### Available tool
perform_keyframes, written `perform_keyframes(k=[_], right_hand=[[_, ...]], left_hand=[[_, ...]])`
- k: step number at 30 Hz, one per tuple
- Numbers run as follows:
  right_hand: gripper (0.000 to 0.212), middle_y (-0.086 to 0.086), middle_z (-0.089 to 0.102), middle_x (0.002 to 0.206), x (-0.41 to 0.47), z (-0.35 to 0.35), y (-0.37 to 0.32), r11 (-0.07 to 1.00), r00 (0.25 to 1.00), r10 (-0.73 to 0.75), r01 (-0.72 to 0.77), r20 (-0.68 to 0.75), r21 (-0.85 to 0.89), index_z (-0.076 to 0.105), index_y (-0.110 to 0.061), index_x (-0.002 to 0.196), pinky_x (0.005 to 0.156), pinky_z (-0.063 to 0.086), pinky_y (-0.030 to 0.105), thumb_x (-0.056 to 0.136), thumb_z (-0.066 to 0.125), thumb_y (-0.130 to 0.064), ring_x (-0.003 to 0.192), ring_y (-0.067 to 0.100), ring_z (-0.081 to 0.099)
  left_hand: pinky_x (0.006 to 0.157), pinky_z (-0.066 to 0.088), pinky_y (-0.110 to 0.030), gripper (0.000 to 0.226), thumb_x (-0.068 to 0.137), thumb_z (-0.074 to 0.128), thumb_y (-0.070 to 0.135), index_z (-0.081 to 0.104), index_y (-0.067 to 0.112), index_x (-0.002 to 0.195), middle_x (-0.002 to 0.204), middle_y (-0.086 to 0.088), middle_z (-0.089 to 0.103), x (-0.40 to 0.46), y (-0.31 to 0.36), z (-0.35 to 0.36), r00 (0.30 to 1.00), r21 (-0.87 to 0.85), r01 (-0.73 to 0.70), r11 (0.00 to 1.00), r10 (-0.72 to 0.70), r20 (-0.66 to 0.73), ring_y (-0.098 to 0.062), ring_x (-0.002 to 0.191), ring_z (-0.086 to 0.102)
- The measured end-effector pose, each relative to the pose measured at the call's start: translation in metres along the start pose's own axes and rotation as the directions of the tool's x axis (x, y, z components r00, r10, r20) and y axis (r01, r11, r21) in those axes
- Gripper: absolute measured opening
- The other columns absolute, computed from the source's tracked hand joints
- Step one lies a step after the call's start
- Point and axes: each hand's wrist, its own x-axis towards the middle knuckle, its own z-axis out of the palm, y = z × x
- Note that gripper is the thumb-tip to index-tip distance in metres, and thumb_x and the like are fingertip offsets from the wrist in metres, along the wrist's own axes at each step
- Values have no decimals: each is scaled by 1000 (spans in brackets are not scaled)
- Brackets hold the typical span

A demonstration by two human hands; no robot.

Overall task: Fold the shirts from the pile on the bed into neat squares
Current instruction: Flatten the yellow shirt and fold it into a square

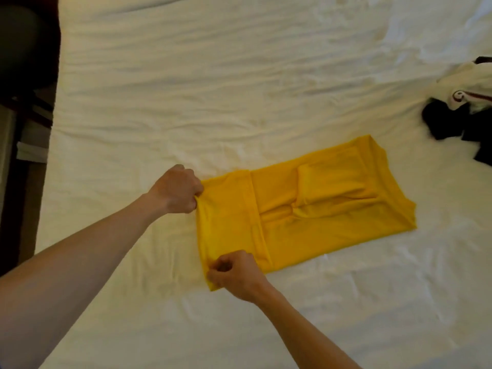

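- Your left hand [177,189] pinches the far corner of the yellow shirt [319,209], fingers curled tight.
- Your right hand [234,272] pinches the near corner of the same end.
- The shirt lies on the white bed [213,89], already a long strip with one end turned over. It looks about half folded.
- The pile [463,102] waits far off; I think more shirts are left.

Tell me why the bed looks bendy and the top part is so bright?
In the head view, the wide-angle lens curves the bed sheet's left edge; light washes out the sheet's top right corner; the yellow shirt and both hands, left hand and right hand, look slightly soft, not sharp.
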Motion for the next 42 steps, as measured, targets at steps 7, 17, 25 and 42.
perform_keyframes(k=[7,17,25,42], right_hand=[[14,-4,51,64,-39,-67,-28,878,999,-45,29,23,478,54,-23,58,59,42,22,72,55,-24,61,9,48],[21,-3,48,63,-68,-244,98,866,809,289,7,-511,500,54,-16,70,66,51,41,91,56,-13,67,16,51],[13,-5,71,80,-60,-253,142,956,749,225,-47,-623,288,72,-18,93,72,52,23,87,74,-30,72,9,65],[26,-1,72,78,-72,-224,142,646,475,669,8,-572,763,67,-15,87,82,53,37,79,77,-38,84,21,67]], left_hand=[[84,31,-33,33,55,46,39,67,19,71,77,0,62,33,2,-91,1000,-216,-9,976,4,-22,-17,82,56],[65,44,-28,13,64,74,30,68,22,72,71,6,64,201,150,-160,988,-759,-132,637,20,-156,-5,66,56],[79,41,-29,21,83,73,18,71,16,104,102,-4,67,241,170,-117,968,-824,132,551,-250,-12,-21,96,59],[80,39,-37,33,80,51,42,68,14,86,112,-13,66,251,184,-125,941,-860,267,434,-311,135,-26,95,55]])
